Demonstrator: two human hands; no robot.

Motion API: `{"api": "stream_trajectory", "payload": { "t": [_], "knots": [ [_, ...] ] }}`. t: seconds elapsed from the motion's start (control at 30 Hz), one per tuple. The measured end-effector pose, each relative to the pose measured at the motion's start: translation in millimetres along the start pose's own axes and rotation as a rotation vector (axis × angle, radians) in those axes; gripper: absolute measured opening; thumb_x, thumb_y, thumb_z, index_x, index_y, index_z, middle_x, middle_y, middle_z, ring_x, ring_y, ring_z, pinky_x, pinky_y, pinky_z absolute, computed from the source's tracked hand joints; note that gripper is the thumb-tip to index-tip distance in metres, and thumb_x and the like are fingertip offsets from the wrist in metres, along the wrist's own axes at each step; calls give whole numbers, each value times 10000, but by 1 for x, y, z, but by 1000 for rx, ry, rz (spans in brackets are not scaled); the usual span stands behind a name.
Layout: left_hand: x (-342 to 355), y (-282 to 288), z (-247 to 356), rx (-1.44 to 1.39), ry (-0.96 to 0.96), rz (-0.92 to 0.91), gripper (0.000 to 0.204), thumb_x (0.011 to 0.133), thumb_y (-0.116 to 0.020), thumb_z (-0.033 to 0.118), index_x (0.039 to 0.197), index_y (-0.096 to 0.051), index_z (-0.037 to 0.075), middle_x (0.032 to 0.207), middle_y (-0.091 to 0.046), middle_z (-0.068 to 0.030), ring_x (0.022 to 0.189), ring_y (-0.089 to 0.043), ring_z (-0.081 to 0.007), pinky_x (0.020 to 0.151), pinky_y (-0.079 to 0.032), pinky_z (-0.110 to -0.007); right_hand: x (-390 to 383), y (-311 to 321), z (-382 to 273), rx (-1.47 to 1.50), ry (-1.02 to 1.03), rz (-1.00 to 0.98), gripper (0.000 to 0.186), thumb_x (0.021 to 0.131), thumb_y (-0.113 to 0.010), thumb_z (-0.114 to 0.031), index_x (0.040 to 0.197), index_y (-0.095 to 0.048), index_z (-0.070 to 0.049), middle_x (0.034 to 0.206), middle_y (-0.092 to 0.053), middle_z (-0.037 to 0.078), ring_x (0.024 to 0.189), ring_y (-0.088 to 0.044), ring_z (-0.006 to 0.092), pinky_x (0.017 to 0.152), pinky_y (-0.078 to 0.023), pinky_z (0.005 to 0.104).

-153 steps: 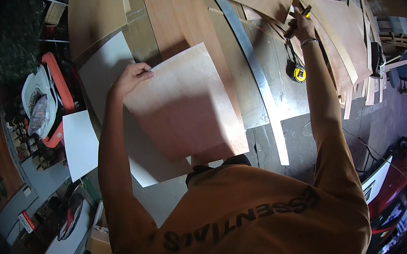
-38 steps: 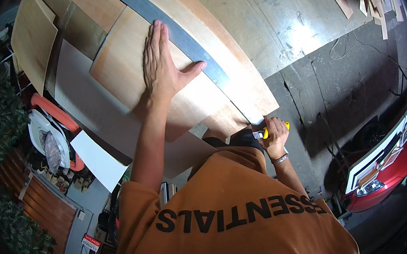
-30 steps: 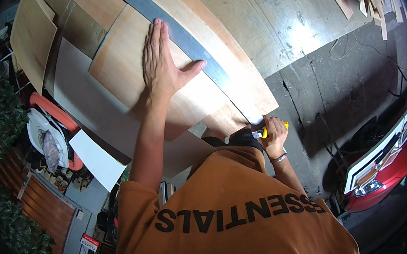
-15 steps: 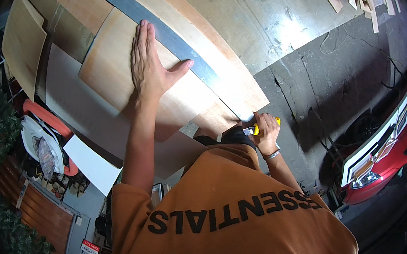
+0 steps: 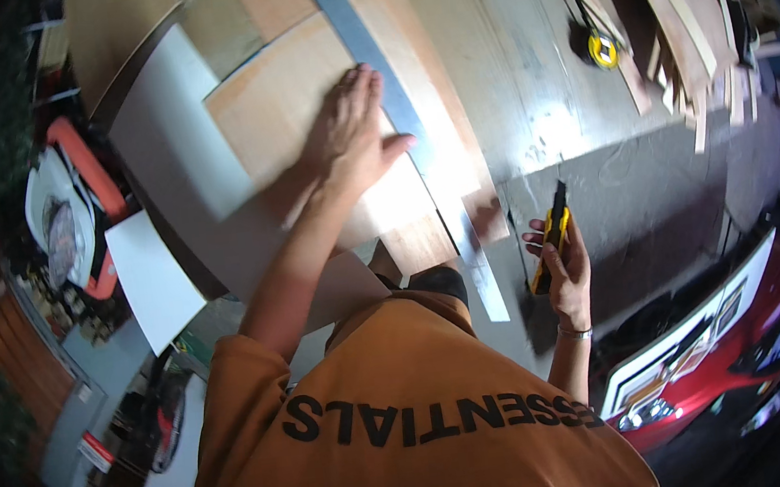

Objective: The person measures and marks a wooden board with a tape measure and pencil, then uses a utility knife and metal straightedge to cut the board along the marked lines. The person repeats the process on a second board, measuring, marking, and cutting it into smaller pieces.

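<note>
A long grey metal straightedge (image 5: 352,43) lies across a thin pale plywood sheet (image 5: 270,99) on the table, its near end sticking out past the wood toward my body. My left hand (image 5: 353,147) rests flat on the sheet, fingers stretched out and thumb spread, with the fingertips and thumb at the straightedge's left side. Off to the right, clear of the wood, my right hand (image 5: 571,267) grips a yellow and black utility knife (image 5: 554,243). The knife's dark tip points away from me. A narrow strip of plywood shows right of the straightedge.
A yellow tape measure (image 5: 602,51) and a pile of thin wood strips (image 5: 686,32) lie at the far right. A red car (image 5: 751,334) stands below right. At left are a white panel (image 5: 151,278) and an orange-rimmed white object (image 5: 86,171).
My right hand has moved right, away from the straightedge's near end, carrying the knife up into view. The left hand stays flat on the wood. The whole view has shifted and turned.
</note>
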State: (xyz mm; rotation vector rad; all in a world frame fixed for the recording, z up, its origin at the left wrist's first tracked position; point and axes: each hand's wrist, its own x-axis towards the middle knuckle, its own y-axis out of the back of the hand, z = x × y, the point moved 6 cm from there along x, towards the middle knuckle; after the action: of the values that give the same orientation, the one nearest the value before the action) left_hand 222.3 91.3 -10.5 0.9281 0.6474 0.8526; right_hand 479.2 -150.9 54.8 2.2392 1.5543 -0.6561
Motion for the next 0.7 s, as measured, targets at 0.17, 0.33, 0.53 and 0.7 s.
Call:
{"api": "stream_trajectory", "payload": {
  "t": [0.17,0.33,0.53,0.7],
  "knots": [
    [-6,-7,12,-49,96,-70,1411,592,-932,515,1585,-121,-72,1671,-104,-251,1562,-89,-397,1284,-108,-499,47,-71,-46,-121,132,-194,471,1100,-443,-175,1520,-337,11,1164,-654,169,809,-675,161,700,-568,285],
    [-4,-13,19,-12,158,-9,1436,509,-958,428,1572,-147,-97,1662,-149,-258,1558,-132,-390,1277,-128,-519,123,-146,-73,-201,248,-316,527,1094,-464,-170,1549,-228,-44,1013,-635,130,631,-641,114,513,-509,229],
    [-2,-18,18,72,235,-86,1484,491,-936,526,1594,-134,-59,1680,-156,-199,1561,-141,-350,1272,-87,-535,245,-242,-106,-901,733,-153,325,1061,-444,-228,1294,-477,-4,754,-675,258,599,-696,373,531,-550,472],
    [-4,-12,18,-10,236,-48,1453,487,-951,465,1595,-161,-46,1675,-177,-186,1547,-187,-344,1273,-106,-528,293,-269,-107,-1231,482,-107,361,1015,-450,-264,1272,-551,-31,951,-700,310,898,-686,488,816,-558,565]
  ]
}}
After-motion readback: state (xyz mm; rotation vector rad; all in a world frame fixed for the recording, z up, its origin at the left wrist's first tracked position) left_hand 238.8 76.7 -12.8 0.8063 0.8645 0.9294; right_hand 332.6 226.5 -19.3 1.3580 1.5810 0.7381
